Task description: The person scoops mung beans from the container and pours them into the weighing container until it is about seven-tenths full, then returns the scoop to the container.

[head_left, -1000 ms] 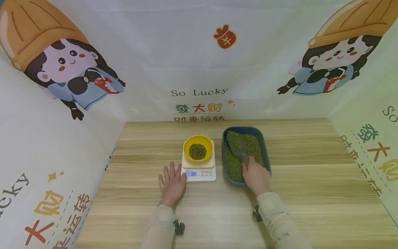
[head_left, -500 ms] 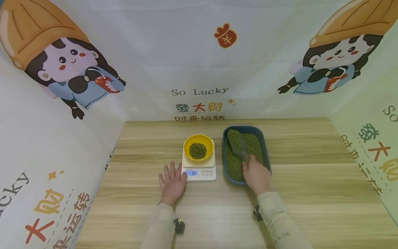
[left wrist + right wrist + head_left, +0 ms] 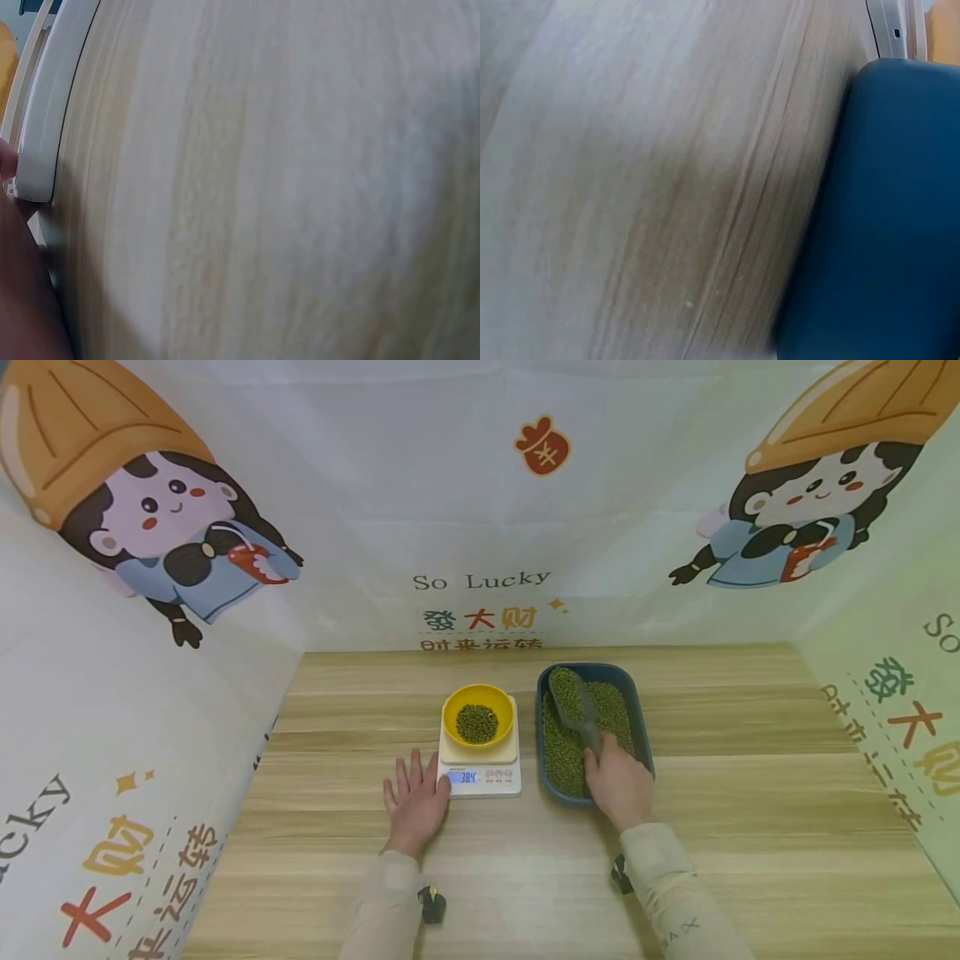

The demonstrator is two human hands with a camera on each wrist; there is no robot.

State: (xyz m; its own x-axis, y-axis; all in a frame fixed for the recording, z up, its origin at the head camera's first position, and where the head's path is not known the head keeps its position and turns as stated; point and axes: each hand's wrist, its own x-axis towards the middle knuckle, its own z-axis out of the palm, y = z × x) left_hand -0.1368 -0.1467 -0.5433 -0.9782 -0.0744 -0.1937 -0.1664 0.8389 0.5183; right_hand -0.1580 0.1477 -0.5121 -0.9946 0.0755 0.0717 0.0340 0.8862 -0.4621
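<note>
A yellow bowl [image 3: 453, 710] with green mung beans [image 3: 477, 723] in it stands on a white kitchen scale [image 3: 501, 788], whose lit display reads 38.4. My left hand [image 3: 417, 810] lies spread on the table, its thumb touching the scale's front left corner. In the left wrist view the white edge of the scale [image 3: 46, 112] shows beside the thumb. My right hand [image 3: 621, 783] grips the handle of a dark grey scoop [image 3: 589, 727]. The scoop's bowl, heaped with mung beans, is over the beans in a blue tub [image 3: 643, 752]. In the right wrist view only the tub's outer wall [image 3: 885, 210] shows, without the hand.
The scale and the tub stand side by side on a wood-grain table [image 3: 337, 710], with a narrow gap between them. A white printed cloth [image 3: 360, 527] rises behind the table and along both sides.
The head of the scoop has tipped up slightly in the tub, with my right hand almost in place. My left hand and the reading on the scale are the same.
</note>
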